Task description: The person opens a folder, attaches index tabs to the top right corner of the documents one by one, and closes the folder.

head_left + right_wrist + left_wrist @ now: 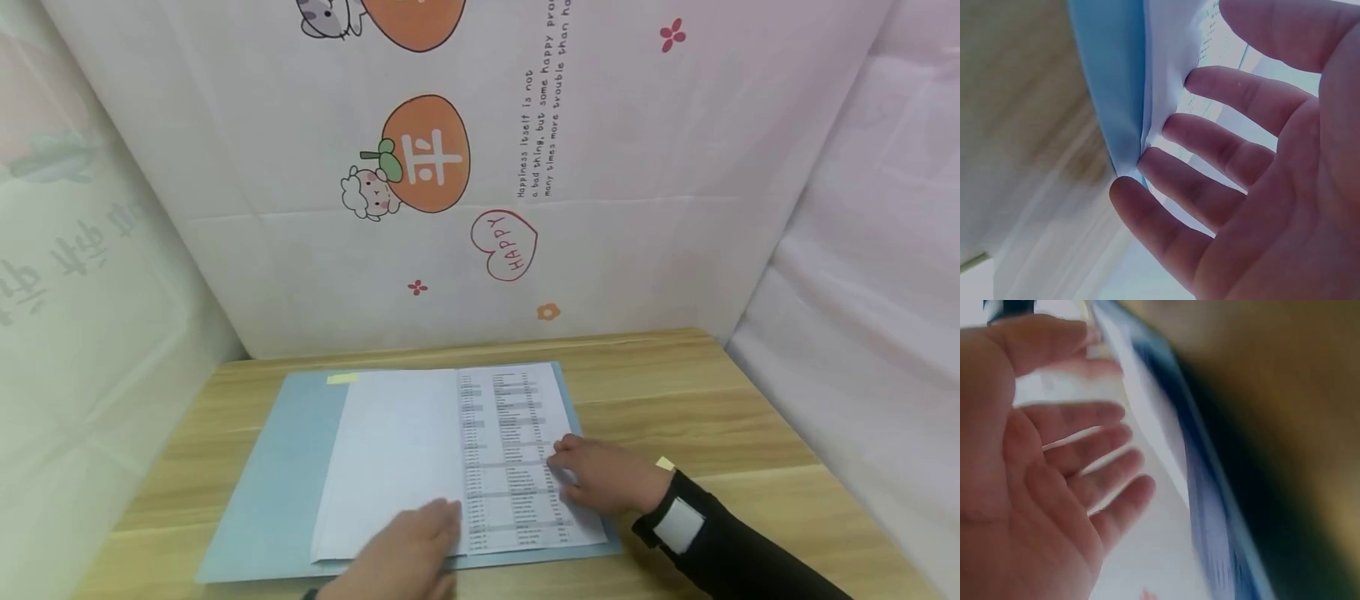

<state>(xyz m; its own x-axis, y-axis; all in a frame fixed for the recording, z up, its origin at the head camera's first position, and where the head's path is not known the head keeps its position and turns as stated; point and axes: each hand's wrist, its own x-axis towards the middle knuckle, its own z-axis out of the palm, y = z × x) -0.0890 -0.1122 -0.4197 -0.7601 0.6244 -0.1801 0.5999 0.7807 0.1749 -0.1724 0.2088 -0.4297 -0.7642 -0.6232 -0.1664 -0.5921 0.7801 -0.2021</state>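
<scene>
An opened light-blue folder (262,475) lies on the table with white sheets in it. The left page (397,450) is blank, and the right page (517,450) bears a printed table with grey rows. My left hand (412,550) is at the lower middle, near the fold between the pages; the left wrist view shows its fingers (1097,444) relaxed, holding nothing. At the printed page's right edge is my right hand (611,475). In the right wrist view its fingertips (1150,156) touch the edges of the paper and folder, spread and gently bent.
A yellow tab (342,378) sits at the blank page's top left. Another small yellow piece (664,463) shows beside the right wrist. The wooden table (735,417) reaches back to a printed cloth (622,250), with pale cloth hanging on both sides.
</scene>
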